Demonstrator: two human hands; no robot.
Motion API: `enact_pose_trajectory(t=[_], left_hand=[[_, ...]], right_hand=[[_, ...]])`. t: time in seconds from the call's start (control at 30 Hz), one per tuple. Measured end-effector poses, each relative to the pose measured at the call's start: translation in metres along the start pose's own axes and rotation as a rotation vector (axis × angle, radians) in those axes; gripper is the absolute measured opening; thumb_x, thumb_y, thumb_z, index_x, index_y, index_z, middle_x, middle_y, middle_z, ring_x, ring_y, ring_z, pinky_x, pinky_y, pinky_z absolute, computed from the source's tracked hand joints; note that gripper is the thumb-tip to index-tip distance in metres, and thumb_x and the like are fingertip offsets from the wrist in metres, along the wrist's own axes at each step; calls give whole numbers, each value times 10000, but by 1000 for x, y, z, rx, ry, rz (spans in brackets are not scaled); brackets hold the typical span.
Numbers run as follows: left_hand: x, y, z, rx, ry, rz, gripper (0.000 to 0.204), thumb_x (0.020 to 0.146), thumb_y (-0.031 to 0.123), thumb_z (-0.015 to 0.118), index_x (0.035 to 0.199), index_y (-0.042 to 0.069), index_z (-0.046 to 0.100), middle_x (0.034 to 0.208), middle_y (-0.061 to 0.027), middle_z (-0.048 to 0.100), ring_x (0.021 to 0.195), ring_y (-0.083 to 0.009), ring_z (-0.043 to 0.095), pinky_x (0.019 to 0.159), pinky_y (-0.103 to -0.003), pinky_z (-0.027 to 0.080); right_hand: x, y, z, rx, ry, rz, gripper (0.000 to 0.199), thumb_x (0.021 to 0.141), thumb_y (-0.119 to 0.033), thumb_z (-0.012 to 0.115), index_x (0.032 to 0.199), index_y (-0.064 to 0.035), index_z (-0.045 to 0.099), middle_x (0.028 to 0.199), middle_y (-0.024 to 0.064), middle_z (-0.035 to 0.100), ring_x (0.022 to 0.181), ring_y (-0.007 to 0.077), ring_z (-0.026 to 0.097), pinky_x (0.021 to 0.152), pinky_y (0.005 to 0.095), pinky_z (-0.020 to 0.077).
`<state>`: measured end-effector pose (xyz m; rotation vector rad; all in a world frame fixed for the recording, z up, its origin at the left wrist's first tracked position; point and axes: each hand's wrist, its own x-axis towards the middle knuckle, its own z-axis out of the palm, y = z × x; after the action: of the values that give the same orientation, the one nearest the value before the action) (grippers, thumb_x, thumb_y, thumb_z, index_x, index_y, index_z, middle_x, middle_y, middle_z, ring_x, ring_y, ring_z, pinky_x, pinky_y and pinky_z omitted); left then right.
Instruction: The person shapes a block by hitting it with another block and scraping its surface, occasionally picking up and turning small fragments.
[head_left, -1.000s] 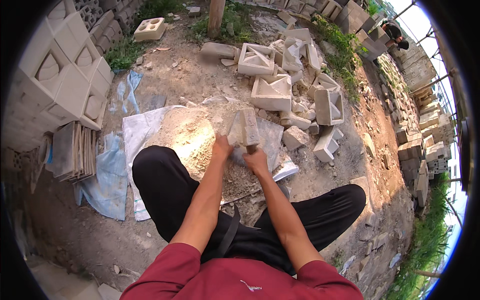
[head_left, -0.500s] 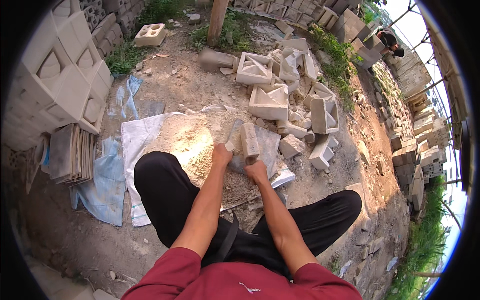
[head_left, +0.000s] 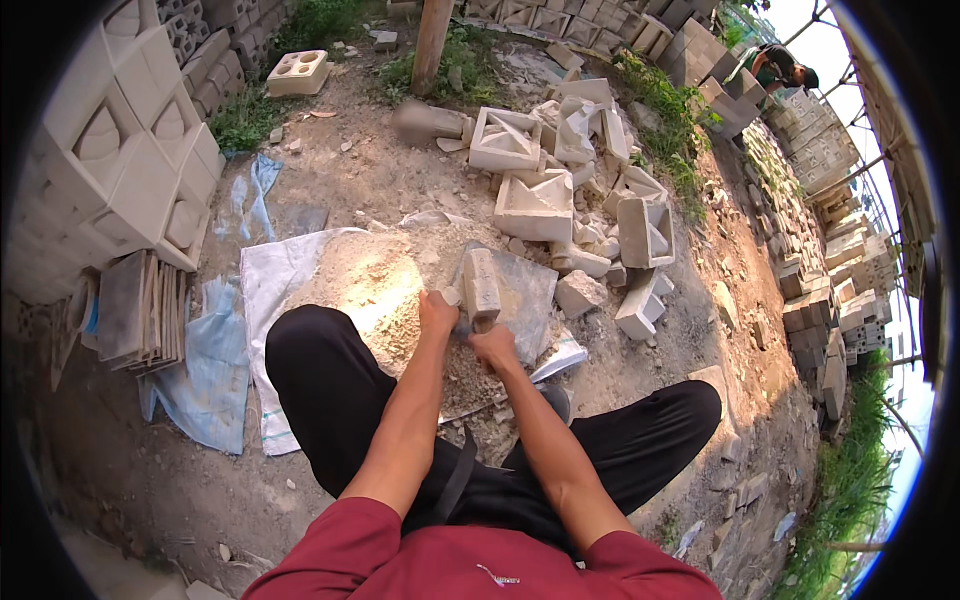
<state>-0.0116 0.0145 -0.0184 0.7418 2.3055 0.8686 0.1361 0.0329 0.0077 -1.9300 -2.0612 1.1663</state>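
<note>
My right hand [head_left: 495, 348] is closed round the short handle of a dusty, pale, block-headed mallet [head_left: 482, 285]. Its long head points away from me, over a flat grey slab [head_left: 530, 300]. Just to the left, my left hand [head_left: 437, 312] is closed on a small pale chunk of broken block [head_left: 452, 296], close beside the mallet. Whether the mallet touches the chunk or the slab, I cannot tell. Crumbled pale rubble [head_left: 375, 290] is heaped by my left hand, on a white woven sack [head_left: 262, 300].
Broken hollow blocks [head_left: 535, 205] lie piled beyond the slab to the right. Stacked patterned blocks [head_left: 130, 130] and thin boards [head_left: 145, 310] stand at left, near a blue sheet [head_left: 210, 370]. A wooden post [head_left: 433, 45] rises ahead. Another person [head_left: 780, 68] bends over blocks at far right.
The mallet and my right hand have shifted a little to the left, nearer my left hand. My left hand has moved slightly left. The far person's posture has changed.
</note>
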Motion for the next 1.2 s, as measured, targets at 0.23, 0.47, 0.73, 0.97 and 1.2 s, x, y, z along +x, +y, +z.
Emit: enact_pose_trajectory(t=[0.23, 0.47, 0.73, 0.97, 1.2], left_hand=[[-9, 4, -4, 38, -21, -13, 341, 724, 124, 688, 1015, -50, 650, 1170, -270, 522, 1049, -422, 580, 914, -442, 491], [-11, -3, -9, 49, 30, 58, 336, 712, 114, 660, 997, -63, 636, 1097, -304, 568, 1018, -427, 587, 908, -436, 481], [-14, -1, -8, 72, 33, 71, 301, 730, 112, 657, 982, -52, 641, 1098, -276, 560, 1004, -427, 586, 894, -455, 484], [-20, -8, -11, 298, 95, 196, 314, 772, 138, 632, 1045, -16, 615, 1062, -217, 570, 1046, -375, 544, 897, -453, 458], [-15, -11, -12, 251, 283, 150, 329, 776, 157, 620, 1058, 12, 533, 1062, -179, 556, 1022, -357, 544, 881, -457, 442]], right_hand=[[-6, -21, -13, 224, 76, -75, 352, 674, -256, 690, 762, 83, 660, 748, 223, 683, 739, 335, 694, 656, 397, 545], [11, -21, -32, 155, -152, 88, 344, 685, -233, 695, 754, 98, 631, 717, 206, 675, 674, 313, 689, 612, 394, 542], [0, 0, -17, 74, 138, -84, 439, 665, -307, 715, 785, 109, 640, 723, 229, 675, 704, 326, 691, 680, 381, 548], [11, -26, -26, 219, -43, 20, 291, 671, -219, 720, 711, 62, 653, 629, 159, 655, 549, 223, 661, 512, 352, 525], [-2, -26, -4, -55, 0, -32, 421, 653, -284, 713, 818, 101, 672, 760, 226, 688, 689, 308, 702, 629, 367, 555]])
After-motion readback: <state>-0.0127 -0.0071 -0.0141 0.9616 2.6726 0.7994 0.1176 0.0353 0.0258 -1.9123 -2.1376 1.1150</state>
